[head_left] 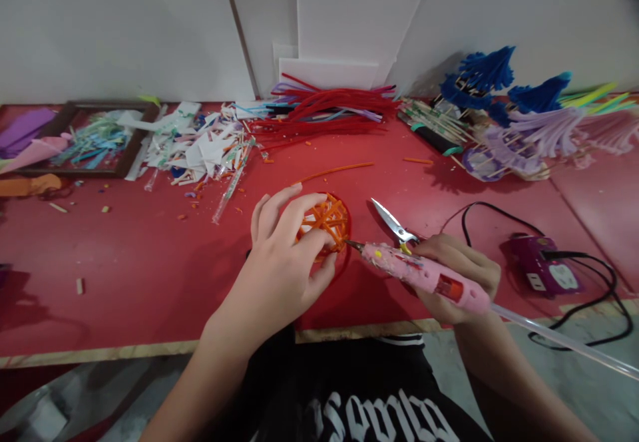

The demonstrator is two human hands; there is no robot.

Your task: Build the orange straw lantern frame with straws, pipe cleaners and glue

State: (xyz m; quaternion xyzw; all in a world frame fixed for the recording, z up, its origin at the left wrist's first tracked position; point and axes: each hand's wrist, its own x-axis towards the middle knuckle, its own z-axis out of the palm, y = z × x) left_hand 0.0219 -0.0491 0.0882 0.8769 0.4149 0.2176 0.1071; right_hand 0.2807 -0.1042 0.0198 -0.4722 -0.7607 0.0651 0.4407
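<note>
An orange openwork ball (pixel 329 219) rests near the middle of the red table, with white showing through its gaps. The fingers of my left hand (pixel 284 249) curl over its left side and hold it. Wrapped in my right hand (pixel 459 272) is a pink glue gun (pixel 424 275), its metal tip touching or nearly touching the ball's right edge. A clear glue stick (pixel 564 341) sticks out of the gun's back end. Scissors (pixel 392 221) lie just beyond the gun, blades pointing away, their handles partly hidden.
Red strips (pixel 334 112) lie at the back before white boards (pixel 354 16). White scraps (pixel 204 146) and a brown frame (pixel 67 112) sit back left. Blue and lilac paper umbrellas (pixel 484 72) stand back right, near a green-black cutter (pixel 434 137). A purple power box (pixel 546 265) with black cord is right.
</note>
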